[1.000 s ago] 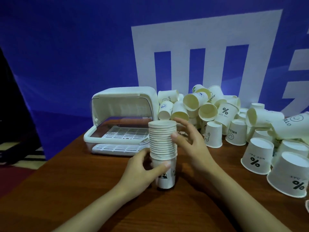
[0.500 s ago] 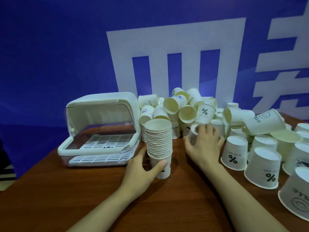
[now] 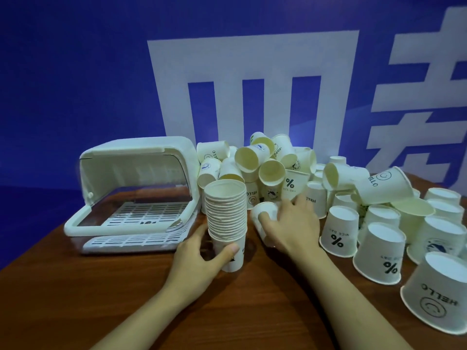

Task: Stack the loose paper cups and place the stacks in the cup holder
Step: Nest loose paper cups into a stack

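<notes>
Head view: left hand (image 3: 199,258) curls round the bottom cup of an upright cup stack (image 3: 226,221) on the wooden table (image 3: 75,299), thumb across its front. Right hand (image 3: 290,223) grips a single loose cup (image 3: 264,214), tilted, just right of the stack. Cup holder (image 3: 131,195) sits left of the stack, lid up, tray bare. Pile of loose cups (image 3: 273,168) lies far behind; upside-down cups (image 3: 340,232) stand right.

Held cup (image 3: 262,215) mostly hidden behind right hand (image 3: 290,226).
</notes>
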Demonstrator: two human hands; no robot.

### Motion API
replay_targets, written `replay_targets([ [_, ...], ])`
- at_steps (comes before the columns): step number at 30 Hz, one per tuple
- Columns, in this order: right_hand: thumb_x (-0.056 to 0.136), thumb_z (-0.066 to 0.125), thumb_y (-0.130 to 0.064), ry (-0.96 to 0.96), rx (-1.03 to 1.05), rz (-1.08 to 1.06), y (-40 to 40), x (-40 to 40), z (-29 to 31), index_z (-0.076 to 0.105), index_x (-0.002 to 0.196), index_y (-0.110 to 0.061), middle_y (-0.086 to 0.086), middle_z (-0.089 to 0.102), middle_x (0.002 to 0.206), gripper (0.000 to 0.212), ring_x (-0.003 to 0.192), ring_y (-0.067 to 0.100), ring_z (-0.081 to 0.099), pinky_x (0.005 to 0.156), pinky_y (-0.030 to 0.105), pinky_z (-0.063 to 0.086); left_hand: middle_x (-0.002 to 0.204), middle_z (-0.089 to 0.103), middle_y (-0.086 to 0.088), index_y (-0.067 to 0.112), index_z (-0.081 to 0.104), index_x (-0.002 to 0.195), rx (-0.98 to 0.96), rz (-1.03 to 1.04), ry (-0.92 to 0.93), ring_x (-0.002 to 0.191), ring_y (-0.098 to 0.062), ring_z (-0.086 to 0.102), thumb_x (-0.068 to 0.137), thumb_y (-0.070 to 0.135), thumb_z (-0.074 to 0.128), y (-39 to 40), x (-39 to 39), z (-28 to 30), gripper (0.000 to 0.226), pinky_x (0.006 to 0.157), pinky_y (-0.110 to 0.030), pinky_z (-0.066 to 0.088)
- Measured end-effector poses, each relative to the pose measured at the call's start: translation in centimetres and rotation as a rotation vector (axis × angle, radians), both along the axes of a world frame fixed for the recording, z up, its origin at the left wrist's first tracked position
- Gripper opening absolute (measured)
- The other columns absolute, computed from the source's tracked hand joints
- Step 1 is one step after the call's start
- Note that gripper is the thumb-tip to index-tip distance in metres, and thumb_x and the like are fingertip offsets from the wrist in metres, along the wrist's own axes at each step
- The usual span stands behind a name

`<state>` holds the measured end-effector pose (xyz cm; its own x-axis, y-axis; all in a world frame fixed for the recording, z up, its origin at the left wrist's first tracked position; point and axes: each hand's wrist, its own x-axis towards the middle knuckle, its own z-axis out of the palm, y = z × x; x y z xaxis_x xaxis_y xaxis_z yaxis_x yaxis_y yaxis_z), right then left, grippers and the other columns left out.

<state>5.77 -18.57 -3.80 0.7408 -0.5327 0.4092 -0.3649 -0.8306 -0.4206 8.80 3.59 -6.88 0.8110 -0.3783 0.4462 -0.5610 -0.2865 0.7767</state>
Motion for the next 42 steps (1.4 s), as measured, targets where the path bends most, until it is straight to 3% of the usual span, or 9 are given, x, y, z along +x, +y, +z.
replay_targets([
  [6,0.075,0.048,-0.083,0.143,0.301,0.062,-0.5,0.5,-0.3,0.059,0.105,-0.014,0.002,0.066,0.099,0.076,0.096,0.027,0.064,0.069,0.036,0.045,0.12,0.067,0.039,0.051,0.06,0.124,-0.012,-0.006,0.023,0.116,0.012,0.061,0.076,0.065,0.081,-0.1,-0.3,0.3,0.054,0.091,-0.006,0.045],
  [11,0.052,0.04,-0.083,0.257,0.33,0.182,0.6,0.5,0.3,0.053,0.066,-0.019,0.001,0.064,0.072,0.067,0.071,0.022,0.061,0.058,0.031,0.04,0.122,0.067,0.036,0.046,0.061,0.129,-0.014,-0.016,0.005,0.116,0.012,0.061,0.074,0.069,0.077,-0.1,-0.2,0.2,0.061,0.091,-0.005,0.045],
  [13,0.056,0.041,-0.082,0.169,0.335,0.165,0.9,0.4,0.4,0.059,0.072,-0.019,0.0,0.067,0.078,0.066,0.076,0.023,0.063,0.064,0.033,0.047,0.123,0.068,0.034,0.043,0.062,0.131,-0.015,-0.022,-0.004,0.118,0.01,0.062,0.074,0.068,0.073,-0.1,-0.1,0.2,0.064,0.092,-0.005,0.045],
  [16,0.08,0.057,-0.072,-0.214,0.527,0.166,0.9,-0.2,1.6,0.064,0.097,-0.022,-0.006,0.069,0.093,0.052,0.09,0.019,0.066,0.08,0.037,0.052,0.127,0.067,0.032,0.039,0.061,0.136,-0.002,-0.024,-0.016,0.121,0.01,0.059,0.077,0.067,0.072,0.0,-0.2,0.3,0.066,0.097,-0.012,0.045],
  [22,0.095,0.067,-0.032,-0.815,0.962,0.544,2.1,-2.2,6.1,0.061,0.12,-0.009,-0.018,0.075,0.083,0.034,0.079,-0.009,0.069,0.069,0.014,0.054,0.125,0.068,0.031,0.042,0.059,0.135,0.084,-0.032,-0.047,0.118,0.01,0.061,0.088,0.05,0.078,-0.4,-0.4,0.1,0.052,0.095,-0.014,0.05],
  [24,0.088,0.066,-0.034,-0.824,0.975,0.665,2.9,-2.8,6.9,0.06,0.123,-0.007,-0.022,0.075,0.086,0.044,0.086,-0.007,0.07,0.075,0.015,0.055,0.125,0.068,0.03,0.042,0.058,0.137,0.111,-0.05,-0.044,0.118,0.009,0.061,0.088,0.05,0.077,-0.5,-0.4,0.1,0.053,0.095,-0.017,0.052],
  [29,0.085,0.064,-0.037,-0.718,0.963,0.793,4.8,-3.0,6.9,0.065,0.12,-0.006,-0.001,0.078,0.102,0.047,0.095,0.008,0.075,0.08,0.021,0.058,0.129,0.069,0.025,0.039,0.056,0.142,0.113,-0.113,-0.026,0.123,0.002,0.063,0.084,0.058,0.077,-0.7,-0.4,0.1,0.065,0.103,-0.033,0.053],
  [32,0.079,0.069,-0.041,-0.719,0.961,0.8,5.1,-2.9,6.5,0.061,0.118,-0.019,0.008,0.078,0.11,0.046,0.098,0.016,0.076,0.081,0.025,0.06,0.127,0.071,0.022,0.037,0.056,0.142,0.12,-0.113,-0.031,0.121,-0.001,0.065,0.085,0.057,0.077,-0.6,-0.4,0.1,0.064,0.102,-0.037,0.055],
  [42,0.069,0.082,-0.056,-0.59,0.881,0.774,4.6,-1.5,4.8,0.05,0.132,-0.034,0.002,0.073,0.122,0.075,0.114,0.016,0.071,0.105,0.049,0.053,0.127,0.072,0.02,0.035,0.056,0.143,0.111,-0.11,-0.032,0.12,-0.002,0.066,0.084,0.059,0.077,-0.7,-0.5,0.2,0.067,0.102,-0.042,0.055],
])
